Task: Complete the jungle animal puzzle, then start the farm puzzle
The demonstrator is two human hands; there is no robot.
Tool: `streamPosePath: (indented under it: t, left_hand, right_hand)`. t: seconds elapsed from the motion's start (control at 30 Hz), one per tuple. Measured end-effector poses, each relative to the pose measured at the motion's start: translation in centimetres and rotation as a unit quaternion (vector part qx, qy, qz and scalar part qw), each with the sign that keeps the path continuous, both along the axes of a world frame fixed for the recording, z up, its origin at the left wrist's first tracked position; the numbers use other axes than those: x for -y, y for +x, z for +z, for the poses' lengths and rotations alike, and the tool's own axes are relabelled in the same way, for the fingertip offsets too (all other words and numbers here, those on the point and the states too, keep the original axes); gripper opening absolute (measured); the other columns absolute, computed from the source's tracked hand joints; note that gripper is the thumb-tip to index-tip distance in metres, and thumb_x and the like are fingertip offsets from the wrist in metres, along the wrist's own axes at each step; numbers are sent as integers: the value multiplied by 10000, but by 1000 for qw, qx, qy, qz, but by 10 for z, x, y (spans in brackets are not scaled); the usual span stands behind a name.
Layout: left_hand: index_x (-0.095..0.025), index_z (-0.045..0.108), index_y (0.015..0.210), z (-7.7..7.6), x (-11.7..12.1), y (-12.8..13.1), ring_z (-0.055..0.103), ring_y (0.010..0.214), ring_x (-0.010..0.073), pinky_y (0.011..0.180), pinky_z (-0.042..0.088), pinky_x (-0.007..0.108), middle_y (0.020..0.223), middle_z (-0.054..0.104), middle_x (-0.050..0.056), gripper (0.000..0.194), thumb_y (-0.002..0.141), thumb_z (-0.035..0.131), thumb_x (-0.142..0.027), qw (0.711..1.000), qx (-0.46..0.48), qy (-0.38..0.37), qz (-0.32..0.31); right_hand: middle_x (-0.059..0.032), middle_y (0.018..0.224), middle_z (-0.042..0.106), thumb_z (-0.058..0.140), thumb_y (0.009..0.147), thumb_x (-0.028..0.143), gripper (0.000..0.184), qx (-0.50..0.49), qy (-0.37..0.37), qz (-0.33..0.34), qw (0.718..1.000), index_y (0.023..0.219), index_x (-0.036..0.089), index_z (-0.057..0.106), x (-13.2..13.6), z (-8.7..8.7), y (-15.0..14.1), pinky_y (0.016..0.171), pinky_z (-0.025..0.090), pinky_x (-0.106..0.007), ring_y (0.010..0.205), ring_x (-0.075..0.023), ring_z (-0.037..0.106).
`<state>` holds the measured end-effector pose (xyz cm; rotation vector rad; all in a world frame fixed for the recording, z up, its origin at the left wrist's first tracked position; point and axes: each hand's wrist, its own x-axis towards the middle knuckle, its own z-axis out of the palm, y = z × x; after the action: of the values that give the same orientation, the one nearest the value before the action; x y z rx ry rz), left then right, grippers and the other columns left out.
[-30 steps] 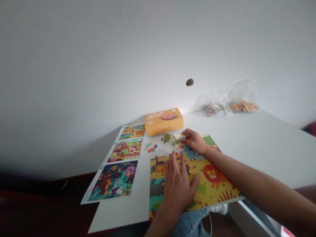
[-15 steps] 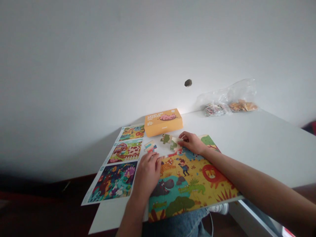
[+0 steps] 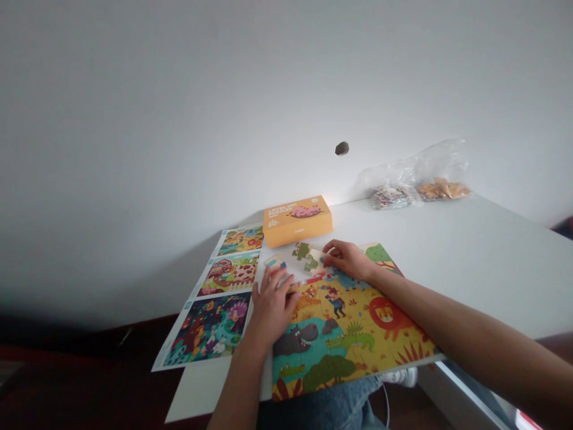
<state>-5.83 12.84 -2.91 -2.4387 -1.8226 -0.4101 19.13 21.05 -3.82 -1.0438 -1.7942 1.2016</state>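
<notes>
A jigsaw puzzle (image 3: 344, 325) of jungle animals lies joined at the table's front edge, with a gap along its far side. My right hand (image 3: 348, 260) is closed at that far side, thumb and fingers pinching a puzzle piece (image 3: 316, 261) with green on it. My left hand (image 3: 274, 307) rests with spread fingers at the puzzle's far left corner, touching its edge. Just beyond those fingertips lies a loose piece (image 3: 276, 261) with blue and red, partly covered by the hand. Another loose piece (image 3: 302, 249), pale with a green tree, sits behind the pinched one.
A yellow puzzle box (image 3: 298, 221) stands behind the pieces. At left, a printed sheet (image 3: 210, 325) with three pictures overhangs the white table (image 3: 474, 269). Clear bags of pieces (image 3: 421, 185) lie by the wall at back right.
My left hand's fingers have spread and reached farther forward, over part of the blue and red piece. My right hand stays almost still with its piece.
</notes>
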Motion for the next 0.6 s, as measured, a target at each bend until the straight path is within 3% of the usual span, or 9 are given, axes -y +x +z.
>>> streamPosePath:
  t: [0.17,0.3,0.4,0.5,0.6]
  left_hand:
    - [-223,503,1377,-9,4,21,246,1475,339,1112,289,636,1503,457,118,419,970,428,-289,998,10,-55,6]
    - [-112,110,1541,-24,-2,25,152,1490,367,1138,288,597,1573,261,254,709,957,450,-327,996,71,-46,-4]
    - [-141,-92,1538,-31,-3,26,131,1494,357,1141,310,576,1589,182,273,803,968,442,-329,994,102,-12,-27]
    - [-154,-90,1535,-35,-2,27,170,1493,339,1142,335,552,1578,215,264,791,975,446,-316,993,110,13,-46]
    - [-137,64,1526,-34,-1,28,249,1476,325,1141,355,533,1549,290,253,708,973,469,-313,991,112,34,-59]
  right_hand:
    - [1,786,736,642,825,305,237,25,26,-4,999,1023,194,574,-2,-1,-1,640,474,-253,690,-146,651]
    - [7,736,728,648,790,207,205,97,9,-49,994,990,191,605,-7,7,-7,605,444,-245,649,-142,634]
    - [19,707,712,650,783,183,211,146,23,-49,988,993,200,639,-4,13,-17,611,428,-250,616,-135,612]
    - [14,718,704,625,823,202,211,180,85,-60,978,1030,201,665,3,12,-28,691,429,-275,647,-138,608]
    - [-5,784,717,602,859,213,222,188,123,-84,971,1069,196,670,8,7,-35,772,422,-297,722,-150,624]
